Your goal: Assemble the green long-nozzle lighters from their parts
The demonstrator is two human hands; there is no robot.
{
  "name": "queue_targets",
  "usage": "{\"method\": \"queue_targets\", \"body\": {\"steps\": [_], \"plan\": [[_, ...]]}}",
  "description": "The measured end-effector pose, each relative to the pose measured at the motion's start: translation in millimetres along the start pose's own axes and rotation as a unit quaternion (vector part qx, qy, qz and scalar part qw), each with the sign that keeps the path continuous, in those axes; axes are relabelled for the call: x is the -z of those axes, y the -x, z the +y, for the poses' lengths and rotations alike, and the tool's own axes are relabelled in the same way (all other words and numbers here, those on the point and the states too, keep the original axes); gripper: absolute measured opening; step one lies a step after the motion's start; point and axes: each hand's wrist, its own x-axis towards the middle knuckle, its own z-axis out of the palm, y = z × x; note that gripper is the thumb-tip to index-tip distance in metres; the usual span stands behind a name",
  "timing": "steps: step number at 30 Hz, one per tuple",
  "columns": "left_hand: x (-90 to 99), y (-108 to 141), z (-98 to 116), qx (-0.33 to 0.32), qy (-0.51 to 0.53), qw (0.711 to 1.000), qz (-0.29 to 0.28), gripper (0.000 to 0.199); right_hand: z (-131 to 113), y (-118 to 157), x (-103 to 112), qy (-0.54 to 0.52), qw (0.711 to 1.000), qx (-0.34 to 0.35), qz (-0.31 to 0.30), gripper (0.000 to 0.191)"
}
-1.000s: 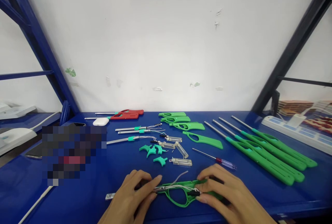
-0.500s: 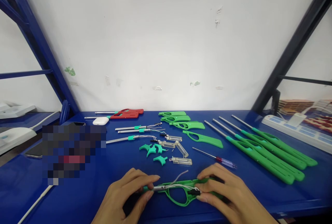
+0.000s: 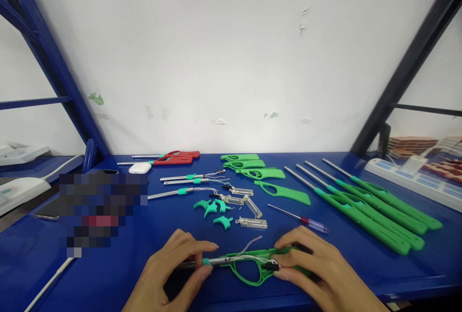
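My left hand (image 3: 168,268) pinches a metal lighter tube (image 3: 219,261) between thumb and fingers, close to its teal collar (image 3: 206,262). White wires (image 3: 247,256) run from that tube to a small black part (image 3: 269,266), and a thin clear hose (image 3: 252,242) sticks up loose. Under them lies a green lighter handle half (image 3: 257,281), its open inner side up. My right hand (image 3: 317,273) is closed on the handle half, fingertips against the black part. The palm covers the handle's rear end.
Beyond my hands lie teal triggers (image 3: 223,222), clear fuel tanks (image 3: 252,223), wired tubes (image 3: 176,192) and green handle pieces (image 3: 283,191). A screwdriver (image 3: 310,224) and several green lighters (image 3: 364,220) are on the right. Red lighters (image 3: 176,159) and a white case (image 3: 140,168) sit far left.
My left hand has slid slightly left along the tube, and the teal collar now shows between its fingers. The right hand and the handle half have hardly moved.
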Motion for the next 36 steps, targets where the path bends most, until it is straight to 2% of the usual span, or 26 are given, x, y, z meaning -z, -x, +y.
{"method": "queue_targets", "body": {"steps": [7, 17, 24, 28, 31, 34, 36], "plan": [[-6.0, -9, 1, -0.063, 0.017, 0.996, -0.063, 0.024, -1, -3, 1, 0.01, 1.0, 0.019, 0.018, 0.021], [-8.3, -5, -8, -0.052, 0.021, 0.997, -0.044, 0.024, -2, -3, 1, 0.008, 1.0, 0.013, 0.012, 0.016], [-6.5, -4, 1, -0.101, -0.035, 0.994, -0.022, 0.024, -4, -5, 2, 0.015, 1.0, 0.011, 0.015, 0.018], [-5.6, -23, 11, -0.135, -0.102, 0.985, 0.015, 0.032, -5, -2, 3, 0.011, 1.0, -0.003, 0.003, 0.019], [-10.0, -50, 12, -0.116, -0.17, 0.977, -0.054, 0.035, -5, -1, 3, 0.01, 1.0, -0.009, -0.002, 0.02], [-16.9, -72, 6, -0.099, -0.197, 0.972, -0.077, 0.036, -5, -3, 3, 0.007, 1.0, -0.01, -0.003, 0.02], [-20.0, -77, 1, -0.091, -0.202, 0.972, -0.08, 0.037, -6, -4, 3, 0.008, 1.0, -0.005, -0.002, 0.019]]}}
